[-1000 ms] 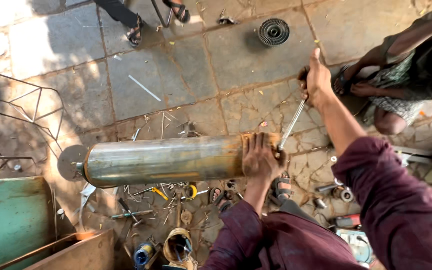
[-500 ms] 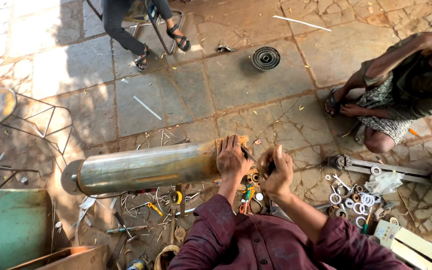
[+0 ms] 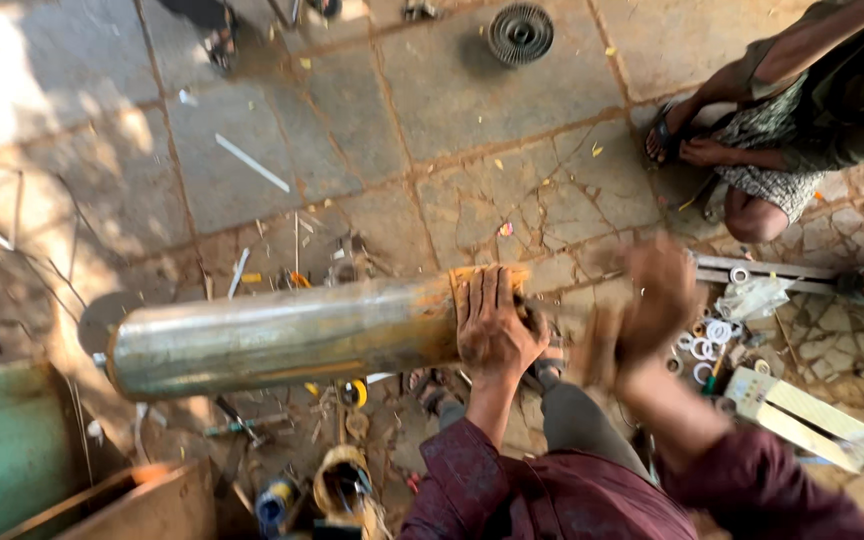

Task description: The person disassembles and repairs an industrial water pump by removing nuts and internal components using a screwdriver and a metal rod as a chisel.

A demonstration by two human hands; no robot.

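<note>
- Lying horizontally above the stone-paved floor (image 3: 472, 110), one metal cylinder (image 3: 282, 335) spans the lower left of the view; its near end sits just in front of the person's knees.
- One left hand (image 3: 492, 325) is pressed flat on the right end of the cylinder, fingers (image 3: 480, 295) spread and pointing away from the body, palm down on the curved wall. The grip is wide and laid on, not wrapped around.
- One right hand (image 3: 657, 300) is raised just right of the cylinder's end, blurred by motion; whether its grip is closed on anything cannot be told.
- Both forearms wear dark maroon sleeves (image 3: 552, 495).
- The cylinder is smooth, dull silver sheet metal with a rust-orange band at its right end and a flat round disc (image 3: 102, 320) at its left end.
- Several white rings (image 3: 717, 335) lie in a cluster on the floor at the right, beside one pale wooden block (image 3: 802, 415).
- One dark ribbed round wheel (image 3: 520, 32) lies at the top, well apart from the cylinder.
- One thin white strip (image 3: 252, 163) lies on the slabs at upper left.
- One other person (image 3: 802, 110) squats at upper right, in a sandal.
- The floor is cracked, irregular stone slabs strewn with small metal scrap.
</note>
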